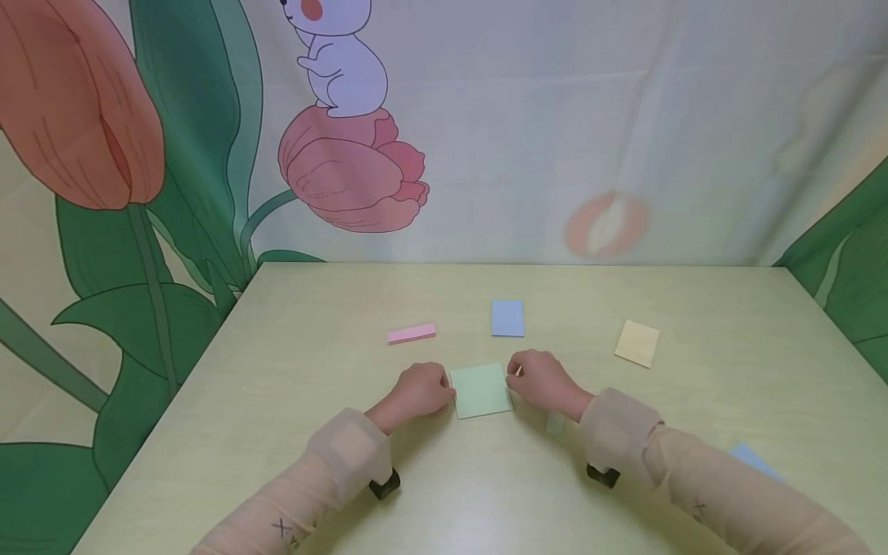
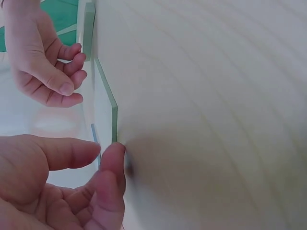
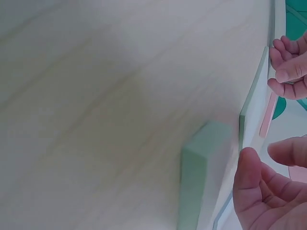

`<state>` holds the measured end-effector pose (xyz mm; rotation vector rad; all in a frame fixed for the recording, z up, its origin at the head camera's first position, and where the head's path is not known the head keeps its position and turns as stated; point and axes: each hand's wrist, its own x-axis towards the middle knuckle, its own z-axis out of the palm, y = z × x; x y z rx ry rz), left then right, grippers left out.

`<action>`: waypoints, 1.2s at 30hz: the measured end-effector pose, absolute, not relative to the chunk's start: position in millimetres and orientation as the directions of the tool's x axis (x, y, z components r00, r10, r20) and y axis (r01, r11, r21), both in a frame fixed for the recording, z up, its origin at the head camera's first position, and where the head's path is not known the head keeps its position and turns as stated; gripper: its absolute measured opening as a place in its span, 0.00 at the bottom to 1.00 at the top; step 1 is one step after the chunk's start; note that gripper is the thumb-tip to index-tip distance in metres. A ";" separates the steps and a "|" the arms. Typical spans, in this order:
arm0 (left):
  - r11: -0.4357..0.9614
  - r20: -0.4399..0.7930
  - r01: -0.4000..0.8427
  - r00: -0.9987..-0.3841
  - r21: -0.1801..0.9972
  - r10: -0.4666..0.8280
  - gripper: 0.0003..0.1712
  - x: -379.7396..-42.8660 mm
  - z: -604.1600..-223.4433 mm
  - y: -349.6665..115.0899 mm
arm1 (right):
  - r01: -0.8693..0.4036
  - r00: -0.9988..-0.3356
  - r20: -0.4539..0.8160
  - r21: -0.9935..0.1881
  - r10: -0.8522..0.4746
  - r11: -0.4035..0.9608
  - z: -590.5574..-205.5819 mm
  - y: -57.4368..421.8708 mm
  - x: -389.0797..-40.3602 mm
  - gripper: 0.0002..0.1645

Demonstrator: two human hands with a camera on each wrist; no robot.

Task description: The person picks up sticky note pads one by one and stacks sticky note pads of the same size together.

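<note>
A pale green square pad (image 1: 482,391), like a thin stack of sticky notes, lies flat on the table between my two hands. At its left edge is my left hand (image 1: 421,388); in the left wrist view its thumb and bent fingertips (image 2: 114,155) come right up to the pad's near corner, with a small gap between thumb and finger. By the right edge is my right hand (image 1: 543,381), its loosely bent fingers (image 3: 248,167) parted from the thumb, nothing between them. A small green block (image 3: 194,177) lies beside it, partly under the right wrist.
Beyond the hands lie a narrow pink block (image 1: 412,334), a blue pad (image 1: 508,318) and a yellow pad (image 1: 637,344). Another blue piece (image 1: 755,460) shows partly behind the right sleeve. A printed curtain (image 1: 499,154) hangs along the table's far edge.
</note>
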<state>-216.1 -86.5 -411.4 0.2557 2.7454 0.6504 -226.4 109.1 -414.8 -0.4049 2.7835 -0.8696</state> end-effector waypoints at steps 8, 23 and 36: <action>0.863 -0.251 0.087 -0.938 0.497 0.239 0.11 -216.3 -411.1 -86.6 | -0.079 -0.938 -0.212 -0.640 -0.274 0.764 -417.4 106.7 -227.1 0.05; 0.833 -0.246 0.066 -0.940 0.549 0.237 0.09 -214.2 -409.8 -83.9 | 0.064 -0.931 -0.296 -0.709 -0.214 0.702 -425.3 104.0 -234.7 0.07; 0.815 -0.229 0.045 -0.949 0.578 0.215 0.11 -214.5 -413.1 -83.3 | 0.215 -0.914 -0.375 -0.775 -0.158 0.594 -423.2 103.2 -234.0 0.07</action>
